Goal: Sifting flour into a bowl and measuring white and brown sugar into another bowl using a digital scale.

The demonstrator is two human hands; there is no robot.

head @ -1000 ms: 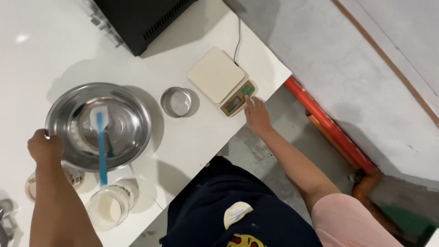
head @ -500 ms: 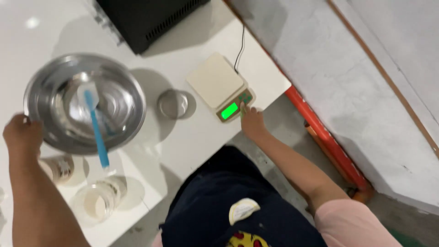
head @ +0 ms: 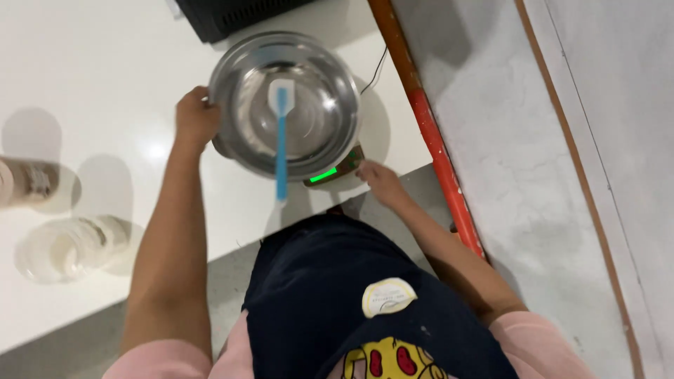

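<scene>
The left hand [head: 195, 118] gripped the rim of the stainless steel mixing bowl [head: 286, 104] at upper centre, set over the kitchen scale [head: 335, 170]. It looked light, rigid and slippery, best held by the rim. The blue spatula [head: 281, 133] lay loose inside, overhanging. The right hand [head: 377, 179] touched the scale with fingers loosely extended, near the white counter [head: 105, 84] edge; open room lay to the left.

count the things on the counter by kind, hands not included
steel bowl: 1
blue spatula: 1
scale: 1
clear containers: 2
black appliance: 1
total: 6
</scene>
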